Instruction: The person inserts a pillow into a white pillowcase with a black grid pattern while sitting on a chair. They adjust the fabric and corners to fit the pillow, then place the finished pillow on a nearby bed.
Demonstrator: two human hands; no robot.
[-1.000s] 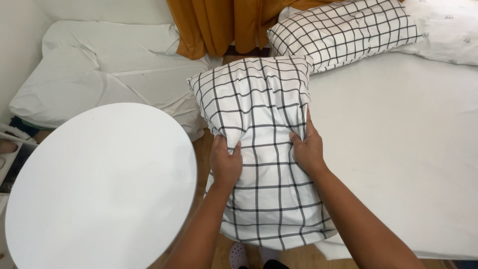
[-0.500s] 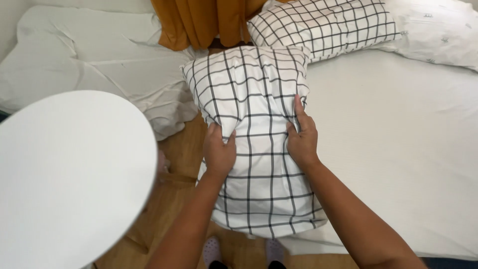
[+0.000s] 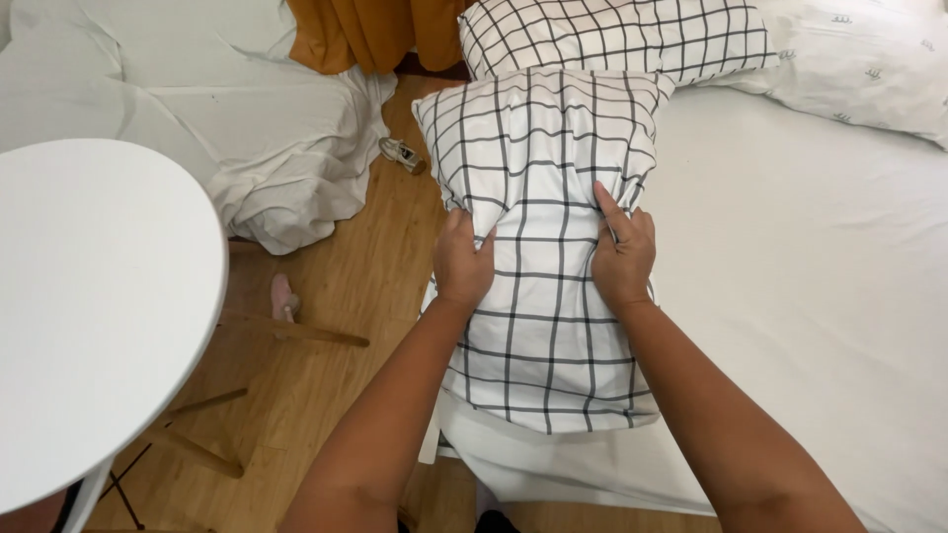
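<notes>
The bed (image 3: 820,296) fills the right half of the frame, its white sheet bare and flat from the centre out to the right edge; its near corner hangs over the floor at lower centre. The round white table (image 3: 89,306) takes the left side, its curved rim reaching toward mid-frame, with wooden legs showing beneath it at lower left. A crumpled white sheet (image 3: 197,118) lies heaped on the floor in the upper left, its folded edge near the table rim. Between table and bed runs a strip of wooden floor (image 3: 365,286), open from the upper centre down to the bottom edge. An orange curtain (image 3: 375,30) hangs at top centre.

The checked pillow (image 3: 543,247) stands at centre frame on the bed's left edge, its lower part slack and empty, the upper part plump. A second checked pillow (image 3: 612,35) lies just behind it at top centre, touching its top, and a white pillow (image 3: 869,59) sits in the upper right corner. The left hand (image 3: 462,265) and right hand (image 3: 622,259) both clench the cover at mid-height, bunching the cloth from either side. A small shoe (image 3: 403,154) lies on the floor beside the sheet
</notes>
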